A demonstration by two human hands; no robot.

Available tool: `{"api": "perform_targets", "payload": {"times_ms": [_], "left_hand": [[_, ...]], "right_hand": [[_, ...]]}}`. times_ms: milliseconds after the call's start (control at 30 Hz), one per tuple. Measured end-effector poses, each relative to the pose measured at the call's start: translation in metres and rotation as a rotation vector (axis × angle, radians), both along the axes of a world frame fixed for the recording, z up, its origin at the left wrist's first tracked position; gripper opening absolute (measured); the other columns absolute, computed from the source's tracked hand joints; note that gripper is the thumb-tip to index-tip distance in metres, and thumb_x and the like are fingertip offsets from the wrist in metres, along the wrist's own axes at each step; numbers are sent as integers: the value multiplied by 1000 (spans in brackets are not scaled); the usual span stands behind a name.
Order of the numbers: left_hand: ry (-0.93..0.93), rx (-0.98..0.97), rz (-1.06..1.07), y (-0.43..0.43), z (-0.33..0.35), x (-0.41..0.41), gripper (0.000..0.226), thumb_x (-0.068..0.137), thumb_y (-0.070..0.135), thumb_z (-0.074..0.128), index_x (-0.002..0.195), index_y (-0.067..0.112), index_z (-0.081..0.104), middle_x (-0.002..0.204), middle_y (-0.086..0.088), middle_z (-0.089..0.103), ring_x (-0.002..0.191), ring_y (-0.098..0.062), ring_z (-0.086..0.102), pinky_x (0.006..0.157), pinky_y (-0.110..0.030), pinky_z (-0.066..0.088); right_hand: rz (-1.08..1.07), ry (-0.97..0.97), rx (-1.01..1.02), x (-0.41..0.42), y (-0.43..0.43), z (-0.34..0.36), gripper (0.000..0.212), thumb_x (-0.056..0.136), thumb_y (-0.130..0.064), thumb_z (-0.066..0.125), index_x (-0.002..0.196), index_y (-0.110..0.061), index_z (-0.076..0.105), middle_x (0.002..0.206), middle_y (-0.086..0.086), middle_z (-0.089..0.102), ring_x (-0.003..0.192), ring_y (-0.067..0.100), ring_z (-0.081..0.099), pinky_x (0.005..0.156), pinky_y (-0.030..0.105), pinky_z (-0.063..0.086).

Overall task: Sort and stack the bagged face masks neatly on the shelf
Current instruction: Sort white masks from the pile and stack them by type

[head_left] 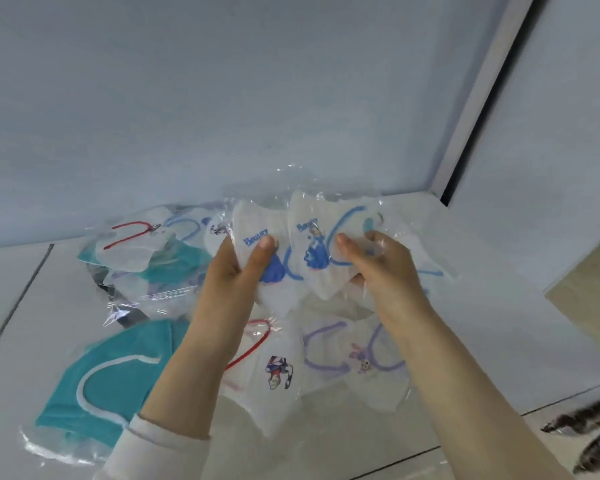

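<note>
My left hand (234, 271) grips a bagged white mask with a blue princess print (253, 226), thumb on its front. My right hand (378, 268) holds a second bagged mask with the same blue print (314, 251), lifted beside the first. Both are held above the white shelf (482, 306). Below them lie a bagged white mask with a red strap and a cartoon figure (278, 372) and one with purple straps (357, 362). A teal bagged mask (101, 379) lies at the front left. More bagged masks (146, 254) are piled at the back left.
The shelf's back wall (222, 116) rises just behind the pile. A side panel with a dark gap (471, 143) closes the right side. A beige box corner (589, 289) sits at the right edge.
</note>
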State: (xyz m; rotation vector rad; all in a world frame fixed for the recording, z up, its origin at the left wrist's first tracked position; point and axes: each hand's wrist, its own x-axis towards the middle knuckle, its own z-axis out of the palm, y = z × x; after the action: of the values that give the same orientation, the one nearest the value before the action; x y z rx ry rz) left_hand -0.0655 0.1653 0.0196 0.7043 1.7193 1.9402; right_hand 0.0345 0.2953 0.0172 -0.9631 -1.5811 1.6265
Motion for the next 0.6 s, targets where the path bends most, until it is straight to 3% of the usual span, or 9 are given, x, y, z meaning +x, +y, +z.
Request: {"api": "perform_targets", "payload": {"times_ms": [67,133,200,267,333,400,467,600], "left_hand": [[72,-6,-27,6,2,7,35,73,45,56,98,22,63,85,10,74,79,-2,68,66,-15,51],[117,-16,-38,15,0,11,17,82,28,63,96,18,63,76,11,72,69,4,66,57,-8,46],[140,-39,6,25,-2,11,7,86,14,64,88,20,61,65,13,66,57,7,61,51,-6,43],[148,-44,59,30,-5,10,14,87,13,64,82,25,59,63,13,64,53,8,60,49,-6,43],[144,-41,122,31,-5,9,13,88,14,64,83,26,60,61,16,66,55,7,61,50,-7,43],[117,-32,190,32,-6,8,6,88,16,64,89,21,61,58,20,65,52,7,59,49,-8,43],[89,-17,259,35,-9,9,6,88,17,65,92,19,62,59,19,65,53,5,59,50,-10,44],[51,14,335,40,-16,20,4,87,20,65,88,23,63,62,15,66,56,-1,60,54,-16,47]], "right_hand": [[-88,-50,104,-1,-7,-6,27,77,-30,74,85,-28,48,84,-9,56,77,10,58,77,31,50],[-135,-45,143,0,-10,-11,34,73,-30,77,85,-31,46,84,-11,52,75,9,55,74,27,49],[-113,0,111,8,0,-10,32,74,-24,76,86,-29,46,86,-10,52,72,9,55,67,21,49],[-90,35,116,26,23,-10,23,79,-23,71,90,-22,51,92,-5,58,76,9,59,67,20,48],[-188,-205,334,49,59,-18,32,79,-32,71,103,-17,56,104,-4,61,101,15,58,85,23,41],[-249,-661,526,69,94,-35,64,73,-48,72,123,-10,54,127,4,52,126,24,37,100,25,26],[-175,-927,540,76,111,-50,77,69,-56,72,125,-6,52,136,12,42,132,31,24,103,31,22],[-82,-900,569,75,123,-60,58,74,-46,72,117,-11,57,128,14,43,123,33,29,93,31,27]]}}
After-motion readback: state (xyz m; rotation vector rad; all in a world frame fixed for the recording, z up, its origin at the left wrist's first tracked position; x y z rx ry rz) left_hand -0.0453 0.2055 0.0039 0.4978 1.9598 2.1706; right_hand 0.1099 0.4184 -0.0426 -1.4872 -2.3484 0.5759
